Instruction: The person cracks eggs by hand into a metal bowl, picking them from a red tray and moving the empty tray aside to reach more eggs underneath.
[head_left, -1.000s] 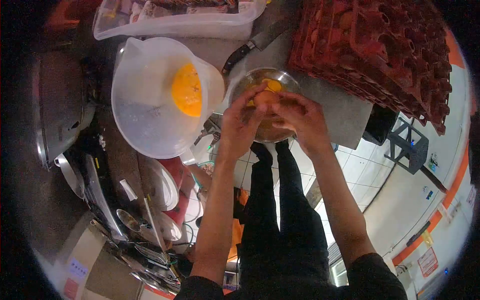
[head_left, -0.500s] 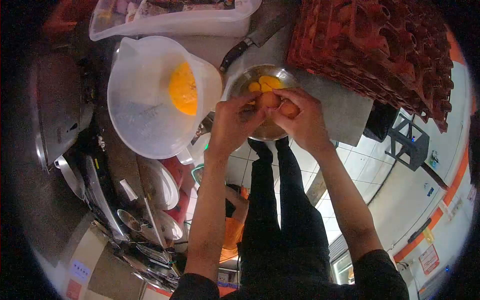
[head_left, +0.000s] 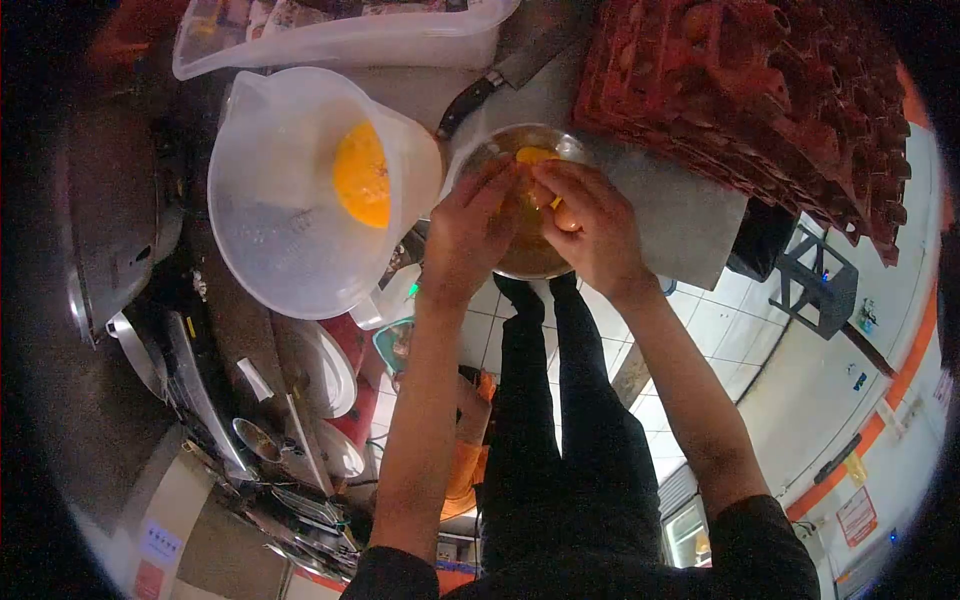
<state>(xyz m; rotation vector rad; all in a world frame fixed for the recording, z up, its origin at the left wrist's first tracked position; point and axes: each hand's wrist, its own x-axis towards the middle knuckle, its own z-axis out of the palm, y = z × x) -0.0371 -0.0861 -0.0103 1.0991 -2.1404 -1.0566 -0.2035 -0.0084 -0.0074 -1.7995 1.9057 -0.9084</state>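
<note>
A metal bowl [head_left: 572, 148] with egg yolks [head_left: 535, 155] in it sits below my hands. My left hand [head_left: 465, 230] and my right hand [head_left: 607, 232] meet over it, fingertips bent round an egg that they mostly hide. A second brown egg [head_left: 567, 218] shows in the curl of my right hand, under the fingers. Left of the bowl stands a large translucent measuring jug [head_left: 275, 200], with orange-yellow egg liquid [head_left: 360, 175] inside.
Stacked red-brown egg trays [head_left: 740, 130] rise at the right. Behind the bowl lies a black-handled knife [head_left: 470, 105], near a clear plastic tub [head_left: 400, 45]. Plates [head_left: 335, 370] are at lower left. Another person's orange clothing [head_left: 465, 475] shows below, beside a grey stool [head_left: 820, 290].
The brown egg between my fingertips was in plain sight and is now mostly covered. My fingers have drawn in around it, and the hands hide more of the bowl.
</note>
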